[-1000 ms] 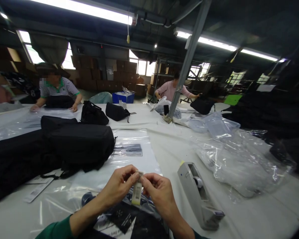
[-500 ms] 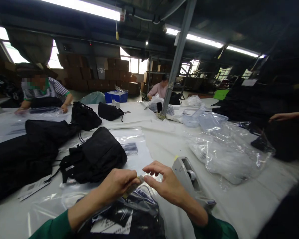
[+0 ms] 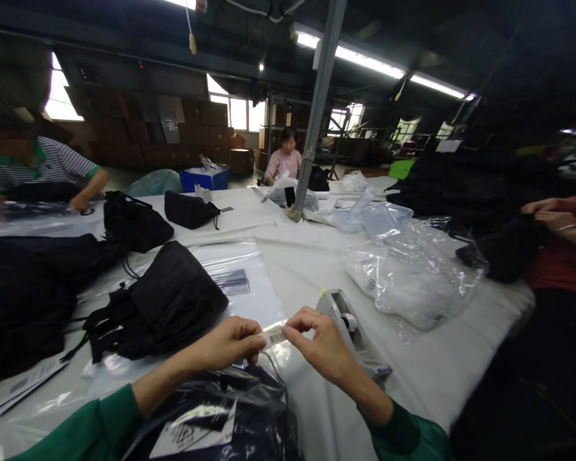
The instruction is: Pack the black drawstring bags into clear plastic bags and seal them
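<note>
My left hand [image 3: 225,346] and my right hand [image 3: 319,346] pinch the two ends of a small white barcode sticker [image 3: 273,335], held flat between them. Both hands hover over a black item sealed in a clear plastic bag [image 3: 221,416] at the table's near edge. A grey tape dispenser [image 3: 352,333] stands just right of my right hand. A black backpack [image 3: 158,304] lies on a clear bag with a printed label [image 3: 240,282], beyond my left hand.
Crumpled clear plastic bags [image 3: 408,275] lie at the right. More black bags [image 3: 29,288] pile at the left. A steel post [image 3: 314,109] rises from mid-table. Other people work at far left [image 3: 38,169], at the back [image 3: 283,160] and at the right edge [image 3: 561,237].
The sticker has turned from hanging upright to lying flat between my hands. My view has swung right, bringing in the person at the right edge. The backpack has been tipped over.
</note>
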`<state>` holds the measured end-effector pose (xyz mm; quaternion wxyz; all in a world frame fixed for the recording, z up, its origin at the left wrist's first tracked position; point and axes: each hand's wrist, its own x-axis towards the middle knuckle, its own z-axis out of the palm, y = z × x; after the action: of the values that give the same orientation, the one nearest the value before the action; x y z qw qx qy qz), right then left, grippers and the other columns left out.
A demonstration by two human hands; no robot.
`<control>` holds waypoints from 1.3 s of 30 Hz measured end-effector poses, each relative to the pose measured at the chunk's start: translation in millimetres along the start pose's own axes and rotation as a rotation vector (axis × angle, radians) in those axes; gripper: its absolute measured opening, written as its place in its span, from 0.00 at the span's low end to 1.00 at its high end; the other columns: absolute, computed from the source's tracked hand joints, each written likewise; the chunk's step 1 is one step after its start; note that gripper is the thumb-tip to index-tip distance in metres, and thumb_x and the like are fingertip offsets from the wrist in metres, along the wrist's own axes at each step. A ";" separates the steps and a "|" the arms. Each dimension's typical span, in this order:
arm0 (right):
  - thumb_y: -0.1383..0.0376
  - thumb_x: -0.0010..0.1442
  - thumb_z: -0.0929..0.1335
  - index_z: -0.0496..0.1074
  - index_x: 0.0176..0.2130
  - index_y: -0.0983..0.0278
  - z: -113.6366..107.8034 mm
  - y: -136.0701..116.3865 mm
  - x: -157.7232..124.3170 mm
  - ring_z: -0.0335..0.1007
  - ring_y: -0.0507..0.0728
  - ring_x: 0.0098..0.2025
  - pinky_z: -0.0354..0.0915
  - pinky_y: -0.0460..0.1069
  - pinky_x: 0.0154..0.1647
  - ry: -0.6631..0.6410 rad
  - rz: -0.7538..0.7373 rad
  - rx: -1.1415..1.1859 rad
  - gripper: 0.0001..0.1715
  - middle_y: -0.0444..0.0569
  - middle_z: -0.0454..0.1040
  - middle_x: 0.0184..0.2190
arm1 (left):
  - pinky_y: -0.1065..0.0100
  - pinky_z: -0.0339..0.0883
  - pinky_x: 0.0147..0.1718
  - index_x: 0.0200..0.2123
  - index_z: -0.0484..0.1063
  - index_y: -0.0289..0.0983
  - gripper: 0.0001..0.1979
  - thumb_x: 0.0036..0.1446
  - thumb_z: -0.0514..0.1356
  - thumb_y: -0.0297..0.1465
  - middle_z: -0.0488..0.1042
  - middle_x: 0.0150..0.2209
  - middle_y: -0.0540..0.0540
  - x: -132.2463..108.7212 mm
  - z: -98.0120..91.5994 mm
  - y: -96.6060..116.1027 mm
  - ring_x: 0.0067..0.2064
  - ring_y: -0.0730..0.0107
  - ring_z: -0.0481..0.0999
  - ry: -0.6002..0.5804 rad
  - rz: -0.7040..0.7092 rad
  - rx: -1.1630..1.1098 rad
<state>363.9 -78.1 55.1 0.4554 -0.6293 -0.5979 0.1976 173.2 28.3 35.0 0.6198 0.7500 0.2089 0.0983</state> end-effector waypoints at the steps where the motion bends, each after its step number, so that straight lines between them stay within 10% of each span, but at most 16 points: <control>1: 0.66 0.56 0.70 0.77 0.25 0.63 -0.5 4.9 -2.1 0.71 0.55 0.31 0.65 0.49 0.34 0.037 -0.002 0.004 0.08 0.47 0.74 0.27 | 0.72 0.55 0.25 0.27 0.69 0.34 0.22 0.56 0.60 0.49 0.73 0.22 0.50 6.0 1.6 -2.3 0.23 0.76 0.63 -0.022 -0.024 -0.066; 9: 0.66 0.59 0.69 0.76 0.29 0.63 -12.1 39.0 -21.5 0.71 0.56 0.32 0.66 0.50 0.35 0.299 -0.104 -0.085 0.08 0.47 0.72 0.27 | 0.72 0.55 0.23 0.23 0.67 0.35 0.26 0.48 0.62 0.54 0.71 0.16 0.50 45.9 24.0 -3.0 0.18 0.76 0.63 -0.105 -0.154 -0.264; 19: 0.72 0.61 0.68 0.75 0.35 0.63 -10.4 51.4 -31.7 0.69 0.56 0.34 0.67 0.51 0.37 0.383 -0.391 -0.298 0.06 0.49 0.70 0.29 | 0.73 0.49 0.22 0.17 0.65 0.35 0.25 0.50 0.64 0.49 0.62 0.16 0.55 49.2 21.6 -15.0 0.22 0.77 0.59 0.251 -0.022 0.272; 22: 0.70 0.62 0.68 0.75 0.33 0.62 -13.3 48.7 -31.8 0.70 0.55 0.35 0.67 0.50 0.37 0.282 -0.296 -0.168 0.06 0.48 0.71 0.31 | 0.70 0.65 0.36 0.39 0.77 0.35 0.20 0.61 0.56 0.45 0.77 0.36 0.47 46.4 1.5 -3.6 0.36 0.68 0.72 0.130 0.058 0.215; 26: 0.67 0.62 0.68 0.75 0.33 0.61 -17.9 38.2 -31.2 0.72 0.55 0.37 0.67 0.49 0.39 0.080 -0.221 -0.018 0.06 0.48 0.72 0.33 | 0.58 0.58 0.58 0.58 0.68 0.40 0.24 0.60 0.60 0.39 0.69 0.58 0.41 47.3 -11.9 8.2 0.59 0.57 0.66 -0.083 0.125 0.119; 32: 0.66 0.61 0.69 0.75 0.31 0.61 -19.4 34.0 -29.8 0.71 0.55 0.37 0.66 0.49 0.41 0.077 -0.120 -0.002 0.07 0.47 0.72 0.32 | 0.62 0.61 0.54 0.52 0.74 0.39 0.22 0.64 0.54 0.46 0.76 0.48 0.44 49.1 -1.7 11.3 0.51 0.60 0.72 -0.233 0.085 0.012; 39: 0.66 0.60 0.69 0.74 0.29 0.61 -17.2 38.8 -28.3 0.71 0.55 0.36 0.65 0.50 0.41 0.105 -0.066 -0.041 0.07 0.46 0.72 0.31 | 0.69 0.65 0.36 0.57 0.66 0.42 0.34 0.47 0.72 0.37 0.71 0.36 0.49 46.5 13.5 -13.7 0.34 0.72 0.72 -0.282 0.008 -0.344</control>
<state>393.9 -105.2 24.0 0.4795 -0.6281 -0.5974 0.1369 217.6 38.6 13.6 0.7613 0.6404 0.0975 0.0291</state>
